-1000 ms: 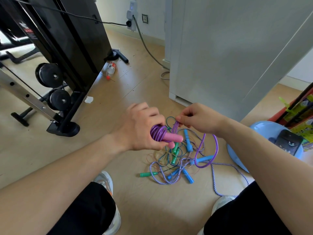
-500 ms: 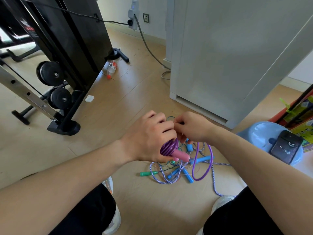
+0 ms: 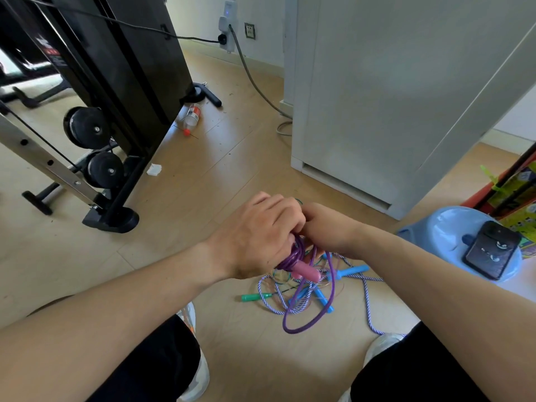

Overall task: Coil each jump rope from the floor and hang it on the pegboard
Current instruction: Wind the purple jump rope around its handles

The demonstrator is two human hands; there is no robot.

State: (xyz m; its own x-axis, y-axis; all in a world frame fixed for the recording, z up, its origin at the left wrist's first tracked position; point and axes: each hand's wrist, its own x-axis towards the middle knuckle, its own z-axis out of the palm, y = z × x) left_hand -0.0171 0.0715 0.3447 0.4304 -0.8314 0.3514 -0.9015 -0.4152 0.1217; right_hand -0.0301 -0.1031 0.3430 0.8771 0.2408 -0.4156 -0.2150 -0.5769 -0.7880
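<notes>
The jump rope [image 3: 291,256] bunched in the left hand [image 3: 255,239] is glossy purple, with a pink handle [image 3: 307,271]. On the floor [image 3: 232,169], which is pale tan wood-grain plank, lies a braided rope [image 3: 367,303] striped purple and white, with bright blue handles [image 3: 352,270]. A teal-green handle [image 3: 251,297] sits to its left. The gym machine [image 3: 130,68] at far left is black with a silver rail [image 3: 43,166]. The cabinet [image 3: 377,97] at far right is off-white. The stool [image 3: 452,227] at right is pale blue and the phone [image 3: 490,249] on it is black. The clear bottle [image 3: 193,116] has a red cap and a red-and-white label. The near shorts [image 3: 162,364] are black.
</notes>
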